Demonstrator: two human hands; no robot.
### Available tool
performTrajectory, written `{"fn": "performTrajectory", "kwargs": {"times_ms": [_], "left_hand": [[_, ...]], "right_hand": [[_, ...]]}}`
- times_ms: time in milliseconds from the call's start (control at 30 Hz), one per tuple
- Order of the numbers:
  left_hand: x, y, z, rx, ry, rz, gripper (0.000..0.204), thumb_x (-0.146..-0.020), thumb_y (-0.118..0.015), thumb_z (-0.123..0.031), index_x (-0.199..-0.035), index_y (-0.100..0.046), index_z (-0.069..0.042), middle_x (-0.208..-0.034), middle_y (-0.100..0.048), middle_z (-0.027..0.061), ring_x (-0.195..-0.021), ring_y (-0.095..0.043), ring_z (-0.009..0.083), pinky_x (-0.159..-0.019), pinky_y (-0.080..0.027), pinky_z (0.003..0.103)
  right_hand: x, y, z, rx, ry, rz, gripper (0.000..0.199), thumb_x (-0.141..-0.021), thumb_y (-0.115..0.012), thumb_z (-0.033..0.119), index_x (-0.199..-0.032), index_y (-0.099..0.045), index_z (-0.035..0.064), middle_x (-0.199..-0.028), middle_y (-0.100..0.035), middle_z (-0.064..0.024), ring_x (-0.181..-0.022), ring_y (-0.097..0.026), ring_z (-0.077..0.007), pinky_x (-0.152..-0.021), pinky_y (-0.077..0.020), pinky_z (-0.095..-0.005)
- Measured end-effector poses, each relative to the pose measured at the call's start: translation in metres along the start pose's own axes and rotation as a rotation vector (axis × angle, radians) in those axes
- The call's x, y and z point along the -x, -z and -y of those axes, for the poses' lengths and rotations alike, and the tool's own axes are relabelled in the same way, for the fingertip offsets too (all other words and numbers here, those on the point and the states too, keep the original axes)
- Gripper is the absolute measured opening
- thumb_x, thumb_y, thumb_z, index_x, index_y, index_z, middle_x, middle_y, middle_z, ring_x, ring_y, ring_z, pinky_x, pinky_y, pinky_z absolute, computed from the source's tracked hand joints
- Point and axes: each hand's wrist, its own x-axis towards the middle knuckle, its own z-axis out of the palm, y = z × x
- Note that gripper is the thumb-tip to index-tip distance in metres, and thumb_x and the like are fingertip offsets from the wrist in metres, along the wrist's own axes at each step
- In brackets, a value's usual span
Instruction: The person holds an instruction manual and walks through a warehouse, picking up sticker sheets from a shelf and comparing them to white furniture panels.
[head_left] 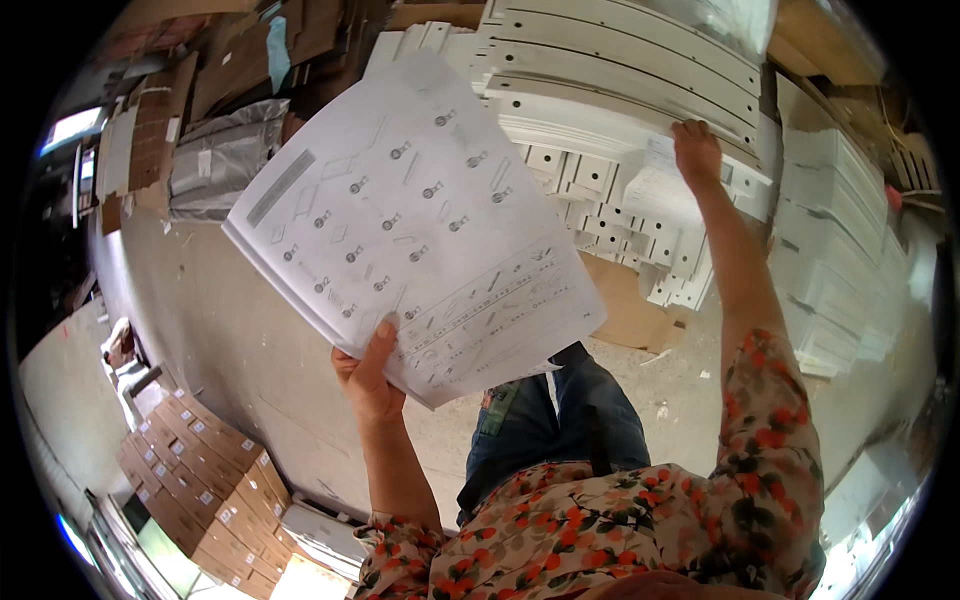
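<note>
My left hand (pixel 372 375) grips the lower left edge of an instruction booklet (pixel 420 230), with the thumb on top of the page. The page carries rows of small line drawings of parts. My right hand (pixel 697 152) reaches forward to a stack of white drilled panels (pixel 620 90). Its fingers are curled at the panels' near edge, and what they hold, if anything, is hidden. Just left of that hand, a printed white sheet (pixel 655 185) lies against the stack. Below it, several white panel ends with dark holes (pixel 600 225) stick out unevenly.
Flat cardboard (pixel 625 300) lies on the floor under the panels. More white stacked pieces (pixel 825 230) stand at the right. Brown boxes (pixel 200 470) are piled at the lower left. A grey plastic-wrapped bundle (pixel 230 155) and brown boards (pixel 250 65) are at the far left.
</note>
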Motion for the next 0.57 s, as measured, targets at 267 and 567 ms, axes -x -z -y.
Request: {"fn": "performTrajectory", "kwargs": {"times_ms": [267, 567], "left_hand": [[0.002, 0.002, -0.002, -0.004, 0.001, -0.013, 0.031, -0.066, -0.056, 0.004, -0.097, -0.049, 0.004, -0.091, -0.055, 0.0115, -0.081, -0.054, 0.0182, -0.074, -0.043, 0.027], [0.011, -0.016, 0.024, 0.037, 0.21, 0.034, 0.03, -0.065, -0.057, 0.004, -0.094, -0.05, 0.004, -0.087, -0.056, 0.0107, -0.077, -0.055, 0.0184, -0.068, -0.045, 0.028]], "right_hand": [[0.03, -0.007, 0.028, -0.063, -0.222, 0.205, 0.012, -0.069, -0.047, 0.008, -0.079, -0.052, 0.0094, -0.08, -0.051, -0.0041, -0.081, -0.05, -0.0203, -0.063, -0.0441, -0.0308], [0.07, 0.103, 0.14, -1.583, -0.273, 0.853, 0.037, -0.075, -0.054, 0.03, -0.106, -0.05, 0.0106, -0.101, -0.054, -0.008, -0.096, -0.049, -0.0201, -0.083, -0.0391, -0.0291]]}}
